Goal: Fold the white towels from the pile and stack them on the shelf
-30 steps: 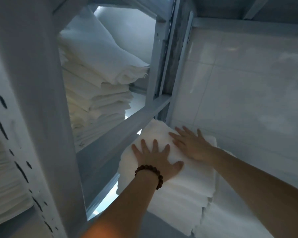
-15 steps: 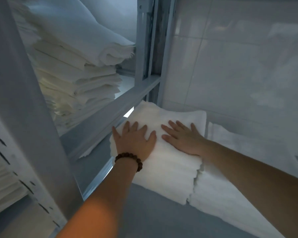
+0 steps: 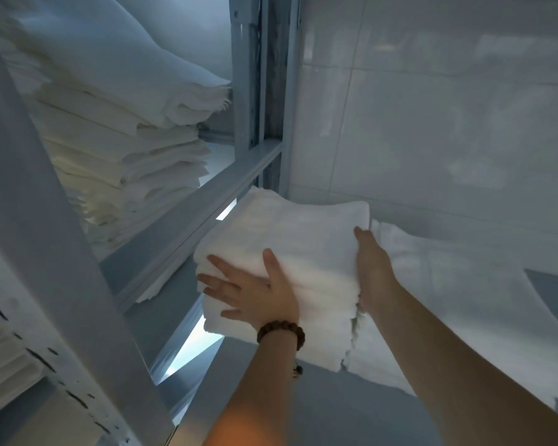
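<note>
Here we go, eyes on the folded white towel stack (image 3: 290,252): it sits on the grey shelf board (image 3: 335,410), back against the tiled wall (image 3: 432,123). Half a second ago we had both palms flat on top; now they have slid off to the flanks. Our left hand (image 3: 255,291) is at the stack's 8 o'clock corner, thumb laid over the top, fingers spread and straight along the side layers, the bead bracelet (image 3: 281,331) on that wrist. Our right hand (image 3: 372,268) stands edge-on at 3 o'clock, flat, fingers together, pressed to the stack's side; its lower fingers drop into the gap and we cannot see them.

Just past that gap, at 3 o'clock, lies a second, lower towel stack (image 3: 448,300), its ragged edges beside ours. At 10 o'clock the shelf crossbar (image 3: 207,201) runs close over the back left corner. Above it, a tall pile of folded linen (image 3: 110,140) fills the upper shelf. A broad upright post (image 3: 45,220) at 9 o'clock blocks our view leftward.
</note>
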Available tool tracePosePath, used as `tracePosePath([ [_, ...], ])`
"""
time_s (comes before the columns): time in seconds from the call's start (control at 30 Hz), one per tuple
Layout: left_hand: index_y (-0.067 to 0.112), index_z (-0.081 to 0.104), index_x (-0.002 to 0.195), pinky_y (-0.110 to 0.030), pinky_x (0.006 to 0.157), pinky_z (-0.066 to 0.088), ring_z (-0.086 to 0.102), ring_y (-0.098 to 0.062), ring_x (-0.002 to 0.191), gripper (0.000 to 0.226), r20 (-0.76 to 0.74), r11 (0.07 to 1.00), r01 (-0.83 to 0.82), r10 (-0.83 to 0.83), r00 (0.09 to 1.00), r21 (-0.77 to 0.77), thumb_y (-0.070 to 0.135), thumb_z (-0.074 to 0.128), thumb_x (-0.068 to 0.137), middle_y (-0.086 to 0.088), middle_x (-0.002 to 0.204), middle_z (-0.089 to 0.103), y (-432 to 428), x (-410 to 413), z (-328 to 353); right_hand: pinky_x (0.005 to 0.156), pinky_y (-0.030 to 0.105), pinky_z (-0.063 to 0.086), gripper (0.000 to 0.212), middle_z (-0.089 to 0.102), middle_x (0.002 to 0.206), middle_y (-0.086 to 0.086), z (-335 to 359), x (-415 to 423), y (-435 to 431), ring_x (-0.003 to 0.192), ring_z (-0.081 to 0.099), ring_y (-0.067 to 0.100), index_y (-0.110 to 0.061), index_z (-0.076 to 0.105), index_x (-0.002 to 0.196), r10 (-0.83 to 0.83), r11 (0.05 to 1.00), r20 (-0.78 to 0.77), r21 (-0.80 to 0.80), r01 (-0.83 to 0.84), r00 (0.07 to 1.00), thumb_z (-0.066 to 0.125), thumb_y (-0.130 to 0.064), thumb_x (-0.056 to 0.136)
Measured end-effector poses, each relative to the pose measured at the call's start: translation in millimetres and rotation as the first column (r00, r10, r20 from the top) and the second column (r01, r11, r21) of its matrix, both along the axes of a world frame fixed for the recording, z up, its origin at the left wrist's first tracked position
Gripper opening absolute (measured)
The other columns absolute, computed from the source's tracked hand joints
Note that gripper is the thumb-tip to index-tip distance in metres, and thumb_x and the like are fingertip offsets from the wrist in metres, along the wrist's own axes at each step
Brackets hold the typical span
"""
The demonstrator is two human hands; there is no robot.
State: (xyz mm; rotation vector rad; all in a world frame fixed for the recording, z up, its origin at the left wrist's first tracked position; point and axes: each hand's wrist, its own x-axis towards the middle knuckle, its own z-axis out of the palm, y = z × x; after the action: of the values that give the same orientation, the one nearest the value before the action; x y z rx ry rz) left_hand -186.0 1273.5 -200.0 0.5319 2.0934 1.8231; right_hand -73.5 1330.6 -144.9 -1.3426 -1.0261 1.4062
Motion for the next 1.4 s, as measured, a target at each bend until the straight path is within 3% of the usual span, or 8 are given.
tracePosePath([
  [0.27,0.038,-0.008,0.146,-0.064,0.110,-0.001,-0.006,-0.032,0.144,0.085,-0.078,1.000,-0.007,0.007,0.997,0.003,0.066,0.036,0.079,-0.003,0.158,-0.011,7,-4,10,0.113,0.028,0.015,0.065,-0.003,0.160,-0.001,8,-2,3,0.145,0.011,0.021,-0.026,0.009,0.151,0.054,0.944,0.592,0.233,-0.235,0.804,0.042,-0.036,0.097],
  [0.33,0.040,-0.003,0.146,-0.066,0.109,0.001,-0.004,-0.034,0.144,0.083,-0.115,0.999,-0.029,0.026,0.993,-0.020,0.065,0.039,0.079,-0.004,0.158,-0.007,11,-27,10,0.118,0.035,0.004,0.061,-0.006,0.160,-0.004,8,-4,2,0.147,-0.003,0.016,-0.032,0.009,0.150,0.034,0.840,0.815,0.291,-0.458,0.579,0.035,-0.046,0.097],
  [0.4,0.041,0.008,0.146,-0.067,0.108,0.006,0.006,-0.035,0.143,0.076,-0.101,0.996,-0.028,0.019,0.995,-0.082,0.062,0.045,0.082,-0.007,0.158,0.003,14,-44,9,0.118,0.043,-0.002,0.057,-0.001,0.160,-0.003,0,-11,-3,0.147,-0.004,0.017,-0.036,0.010,0.149,0.080,0.750,0.958,0.125,-0.649,0.277,0.021,-0.055,0.096],
  [0.47,0.039,0.024,0.140,-0.065,0.107,0.015,0.022,-0.036,0.137,0.066,-0.100,0.992,-0.018,0.005,0.995,-0.123,0.054,0.052,0.082,-0.010,0.153,0.019,15,-49,5,0.119,0.045,-0.002,0.056,0.001,0.160,-0.003,-10,-10,-5,0.147,-0.002,0.018,-0.040,0.008,0.148,0.107,0.733,0.987,0.001,-0.680,0.116,0.011,-0.058,0.095],
  [0.87,0.036,0.026,0.139,-0.063,0.098,0.033,0.037,-0.038,0.123,0.067,-0.167,0.998,0.006,-0.017,0.986,-0.067,0.057,0.044,0.078,-0.013,0.144,0.029,2,-34,10,0.118,0.043,0.006,0.053,0.016,0.159,0.001,5,-1,-10,0.146,0.012,0.018,-0.033,0.019,0.148,0.064,0.762,0.993,0.017,-0.647,0.102,0.012,-0.050,0.099],
  [1.07,0.030,0.030,0.140,-0.057,0.101,0.036,0.045,-0.033,0.122,0.062,0.057,1.000,-0.003,0.003,0.998,0.005,0.065,0.034,0.089,-0.009,0.140,0.039,-2,-63,-12,0.118,0.047,0.009,0.056,0.024,0.156,0.004,6,-18,-22,0.144,0.019,0.021,-0.033,0.024,0.147,-0.016,0.768,0.997,0.065,-0.637,0.082,0.010,-0.053,0.097],
  [1.23,0.031,0.033,0.134,-0.053,0.092,0.044,0.051,-0.032,0.112,0.070,0.015,0.998,0.048,-0.049,0.999,0.042,0.075,0.031,0.079,-0.007,0.129,0.046,-4,-55,-16,0.119,0.046,0.010,0.055,0.021,0.157,0.002,-2,-12,-24,0.145,0.017,0.021,-0.038,0.018,0.147,-0.029,0.768,0.995,0.083,-0.635,0.096,0.008,-0.055,0.096],
  [1.4,0.022,0.017,0.145,-0.067,0.106,0.016,0.030,-0.039,0.134,0.075,-0.234,0.983,-0.023,-0.022,0.972,-0.184,0.068,0.025,0.087,-0.014,0.149,0.028,-8,-53,-10,0.118,0.047,0.014,0.056,0.025,0.156,0.004,-6,-19,-25,0.144,0.020,0.022,-0.037,0.020,0.146,-0.081,0.797,0.995,0.103,-0.595,0.063,0.007,-0.055,0.095],
])
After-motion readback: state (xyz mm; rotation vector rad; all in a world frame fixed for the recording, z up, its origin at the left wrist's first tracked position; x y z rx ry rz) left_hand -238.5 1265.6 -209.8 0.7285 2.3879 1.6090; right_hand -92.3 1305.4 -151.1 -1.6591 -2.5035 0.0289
